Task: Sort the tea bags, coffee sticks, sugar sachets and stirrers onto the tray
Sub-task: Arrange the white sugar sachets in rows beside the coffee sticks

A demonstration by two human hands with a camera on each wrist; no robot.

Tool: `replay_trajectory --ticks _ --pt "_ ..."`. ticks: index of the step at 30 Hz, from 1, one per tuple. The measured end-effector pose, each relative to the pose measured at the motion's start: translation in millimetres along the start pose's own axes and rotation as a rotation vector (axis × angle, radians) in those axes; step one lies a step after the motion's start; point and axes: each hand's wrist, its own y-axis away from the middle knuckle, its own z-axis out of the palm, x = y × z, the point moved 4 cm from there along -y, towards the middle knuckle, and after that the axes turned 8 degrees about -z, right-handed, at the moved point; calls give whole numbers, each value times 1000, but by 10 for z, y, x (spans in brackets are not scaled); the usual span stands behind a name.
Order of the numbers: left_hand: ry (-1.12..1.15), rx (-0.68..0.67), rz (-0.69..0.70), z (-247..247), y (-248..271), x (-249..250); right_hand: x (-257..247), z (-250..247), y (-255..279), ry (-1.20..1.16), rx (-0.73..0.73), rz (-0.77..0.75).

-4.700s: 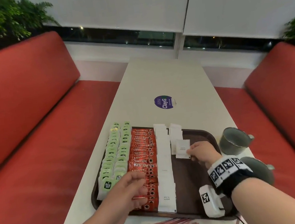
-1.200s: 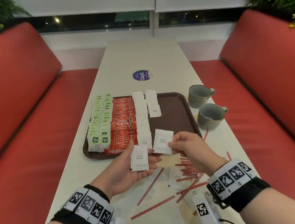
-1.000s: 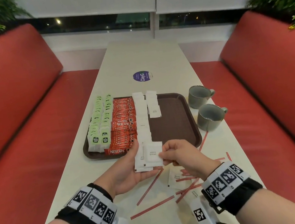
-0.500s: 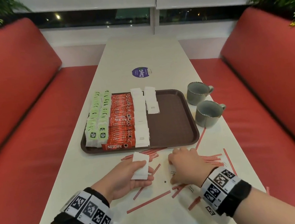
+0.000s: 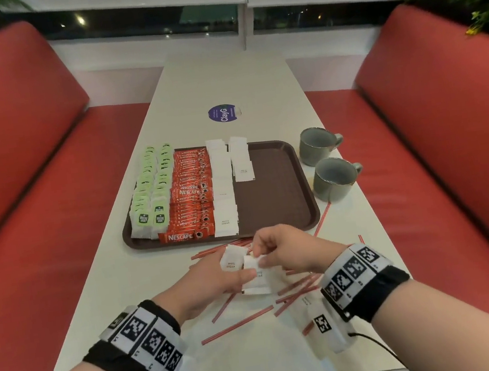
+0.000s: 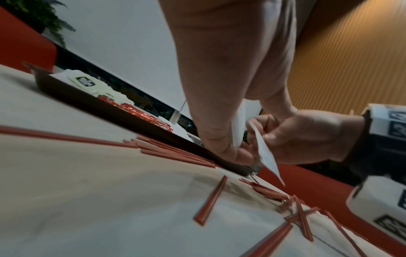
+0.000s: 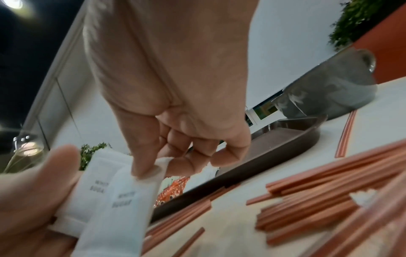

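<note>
My left hand (image 5: 223,279) holds a small stack of white sugar sachets (image 5: 231,259) just above the table, in front of the brown tray (image 5: 276,199). My right hand (image 5: 259,257) pinches the top edge of another sugar sachet (image 7: 125,208) between thumb and forefinger and lays it against that stack. On the tray lie rows of green tea bags (image 5: 150,192), red coffee sticks (image 5: 194,192) and white sugar sachets (image 5: 223,188); its right half is bare. Several red stirrers (image 5: 237,324) lie scattered on the table under and around both hands.
Two grey mugs (image 5: 317,145) (image 5: 334,177) stand right of the tray, near the table's right edge. A round purple sticker (image 5: 222,113) lies beyond the tray. Red bench seats (image 5: 41,245) flank the narrow white table on both sides. One more sachet (image 5: 299,306) lies under my right wrist.
My right hand has lifted off the table with a sugar sachet and brought it to the sachets in my left hand. The left hand has risen slightly towards the tray.
</note>
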Motion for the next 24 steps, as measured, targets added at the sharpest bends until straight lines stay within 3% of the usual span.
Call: replay_trajectory --ticks 2,4,8,12,14,18,20,24 --pt "-59 16 57 58 -12 53 -42 -15 9 -114 35 -33" --pt "19 6 69 118 -42 81 -90 -49 59 -165 76 -53" --pt "378 -22 -97 146 -94 41 -66 -277 319 -45 253 -43" --pt "459 -71 -168 102 -72 -4 236 -533 808 79 413 60" --pt "457 -56 -189 84 -63 -39 399 -544 1015 165 403 140" --pt "403 -12 -228 119 -66 -46 635 -341 1149 446 248 268" --pt "338 -16 -238 172 -74 -32 698 -281 1148 599 260 335" --pt "167 -65 -255 315 -83 -4 705 -244 1072 686 289 424"
